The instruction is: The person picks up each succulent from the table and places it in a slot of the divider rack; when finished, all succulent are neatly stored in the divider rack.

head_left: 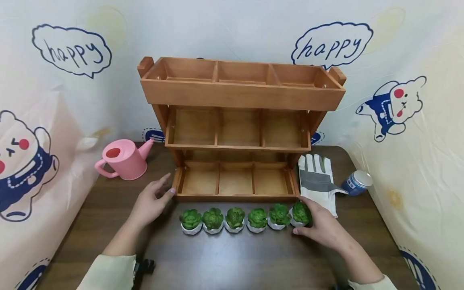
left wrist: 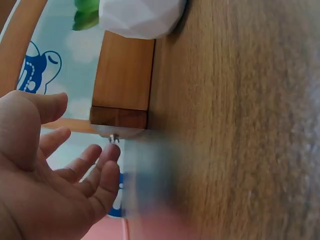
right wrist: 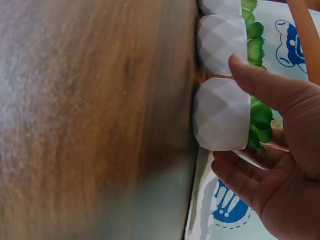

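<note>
Several small potted succulents with faceted white pots stand in a row on the table before a wooden three-tier planter shelf [head_left: 233, 198]. My right hand [head_left: 324, 225] is at the right end of the row, around the last potted succulent [right wrist: 222, 115]. Its thumb lies along the pot's inner side and its fingers curl at the outer side; the pot sits at table level. Beside the shelf's lower left corner is my left hand [head_left: 150, 203], fingers relaxed and spread, nothing in it. The left wrist view shows that palm [left wrist: 55, 195] close by the wooden shelf foot [left wrist: 120, 117].
Left of the shelf stands a pink watering can [head_left: 125, 161]. On its right lie white and grey gloves [head_left: 317, 181], with a blue jar with a pale lid [head_left: 357, 183] next to them. Printed cloth [head_left: 232, 32] hangs behind and along both sides of the table.
</note>
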Demonstrator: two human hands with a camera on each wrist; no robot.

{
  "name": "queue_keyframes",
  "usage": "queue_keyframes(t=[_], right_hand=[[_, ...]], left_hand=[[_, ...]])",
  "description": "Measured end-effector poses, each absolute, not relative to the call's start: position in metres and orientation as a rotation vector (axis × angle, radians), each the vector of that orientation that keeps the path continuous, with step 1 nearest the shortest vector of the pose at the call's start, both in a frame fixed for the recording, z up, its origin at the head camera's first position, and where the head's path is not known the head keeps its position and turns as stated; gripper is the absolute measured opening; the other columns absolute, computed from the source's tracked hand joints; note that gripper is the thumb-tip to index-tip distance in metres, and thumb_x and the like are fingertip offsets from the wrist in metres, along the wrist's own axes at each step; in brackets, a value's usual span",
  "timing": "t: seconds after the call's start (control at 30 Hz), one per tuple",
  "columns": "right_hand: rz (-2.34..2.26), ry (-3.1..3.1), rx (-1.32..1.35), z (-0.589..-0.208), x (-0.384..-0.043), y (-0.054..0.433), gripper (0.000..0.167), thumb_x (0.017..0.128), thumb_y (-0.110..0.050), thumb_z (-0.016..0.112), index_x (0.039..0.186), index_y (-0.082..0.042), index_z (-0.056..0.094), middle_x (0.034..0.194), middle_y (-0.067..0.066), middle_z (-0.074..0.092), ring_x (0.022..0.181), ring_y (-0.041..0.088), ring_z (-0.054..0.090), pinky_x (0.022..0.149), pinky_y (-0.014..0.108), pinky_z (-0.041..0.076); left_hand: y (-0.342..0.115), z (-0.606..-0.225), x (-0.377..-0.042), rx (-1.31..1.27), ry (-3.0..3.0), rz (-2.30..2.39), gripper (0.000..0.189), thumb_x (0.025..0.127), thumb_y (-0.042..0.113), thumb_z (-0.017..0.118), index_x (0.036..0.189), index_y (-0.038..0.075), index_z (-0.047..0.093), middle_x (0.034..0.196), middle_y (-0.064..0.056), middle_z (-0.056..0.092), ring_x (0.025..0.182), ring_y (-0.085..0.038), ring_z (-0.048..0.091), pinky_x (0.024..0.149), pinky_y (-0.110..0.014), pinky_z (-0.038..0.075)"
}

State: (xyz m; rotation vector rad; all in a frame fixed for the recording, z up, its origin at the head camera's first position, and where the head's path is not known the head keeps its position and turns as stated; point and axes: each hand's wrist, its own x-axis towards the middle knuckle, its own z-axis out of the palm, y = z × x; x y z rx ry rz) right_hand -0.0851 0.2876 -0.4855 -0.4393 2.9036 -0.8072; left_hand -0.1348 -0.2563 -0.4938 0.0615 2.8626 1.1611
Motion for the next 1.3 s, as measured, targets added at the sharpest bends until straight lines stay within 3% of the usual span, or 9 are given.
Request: queue_keyframes(t=[0.3, 0.43, 0.6, 0.77, 0.83, 0.9, 1.17, 1.3], right_hand=[[-0.806, 2.968, -0.469, -0.49, -0.092, 0.289, 0.072, 0.076, -0.022, 0.094, 0.136, -0.003, 0.06, 0.13, 0.016, 0.065, 0.109, 0.029, 0.065, 0.093, 0.051, 0.055], [-0.832, 2.972, -0.457, -0.487, -0.092, 0.29, 0.071, 0.075, -0.024, 0.094, 0.135, -0.005, 0.061, 0.129, 0.014, 0.066, 0.11, 0.028, 0.065, 0.093, 0.05, 0.055], [-0.84, 2.991, -0.459, -0.476, -0.095, 0.292, 0.072, 0.075, -0.026, 0.094, 0.135, -0.004, 0.062, 0.13, 0.017, 0.066, 0.113, 0.032, 0.065, 0.094, 0.053, 0.054], [-0.845, 2.991, -0.475, -0.466, -0.099, 0.292, 0.072, 0.076, -0.027, 0.094, 0.136, -0.004, 0.062, 0.129, 0.017, 0.067, 0.11, 0.031, 0.066, 0.091, 0.052, 0.057], [-0.856, 2.979, -0.484, -0.463, -0.101, 0.291, 0.072, 0.077, -0.028, 0.094, 0.137, -0.004, 0.061, 0.13, 0.017, 0.066, 0.108, 0.029, 0.067, 0.088, 0.051, 0.058], [-0.863, 2.973, -0.496, -0.459, -0.103, 0.29, 0.072, 0.078, -0.027, 0.093, 0.138, -0.004, 0.06, 0.13, 0.017, 0.066, 0.106, 0.028, 0.067, 0.087, 0.05, 0.059], [-0.854, 3.004, -0.534, -0.447, -0.113, 0.287, 0.073, 0.079, -0.031, 0.092, 0.14, -0.006, 0.061, 0.13, 0.016, 0.067, 0.109, 0.03, 0.067, 0.088, 0.051, 0.057], [-0.879, 2.996, -0.51, -0.445, -0.119, 0.286, 0.073, 0.08, -0.033, 0.092, 0.141, -0.008, 0.06, 0.132, 0.016, 0.066, 0.111, 0.031, 0.067, 0.09, 0.054, 0.057]], left_hand=[[-0.252, -0.501, -0.148, -0.011, 2.799, 1.249, 0.058, 0.106, 0.047, 0.056, 0.158, 0.023, 0.046, 0.146, -0.02, 0.054, 0.136, -0.045, 0.048, 0.108, -0.068, 0.038], [-0.251, -0.504, -0.15, -0.015, 2.805, 1.265, 0.049, 0.107, 0.036, 0.058, 0.154, 0.022, 0.053, 0.145, -0.02, 0.053, 0.135, -0.044, 0.048, 0.109, -0.068, 0.038], [-0.25, -0.504, -0.15, -0.042, 2.777, 1.281, 0.048, 0.108, 0.035, 0.057, 0.153, 0.022, 0.054, 0.146, -0.019, 0.051, 0.133, -0.044, 0.048, 0.108, -0.068, 0.039], [-0.251, -0.506, -0.152, -0.068, 2.712, 1.344, 0.048, 0.107, 0.032, 0.059, 0.154, 0.023, 0.053, 0.144, -0.019, 0.051, 0.111, -0.036, 0.06, 0.091, -0.049, 0.057], [-0.251, -0.507, -0.153, -0.084, 2.676, 1.377, 0.048, 0.107, 0.03, 0.06, 0.154, 0.023, 0.053, 0.143, -0.019, 0.05, 0.102, -0.033, 0.063, 0.081, -0.039, 0.06], [-0.252, -0.508, -0.153, -0.099, 2.654, 1.394, 0.048, 0.107, 0.03, 0.06, 0.154, 0.024, 0.053, 0.143, -0.019, 0.05, 0.1, -0.031, 0.063, 0.078, -0.035, 0.061], [-0.25, -0.508, -0.151, -0.151, 2.589, 1.389, 0.051, 0.106, 0.037, 0.059, 0.156, 0.029, 0.05, 0.15, -0.021, 0.044, 0.09, -0.03, 0.065, 0.078, -0.037, 0.06], [-0.249, -0.508, -0.15, -0.163, 2.564, 1.401, 0.051, 0.106, 0.037, 0.06, 0.156, 0.03, 0.049, 0.153, -0.021, 0.041, 0.098, -0.033, 0.062, 0.075, -0.037, 0.061]])
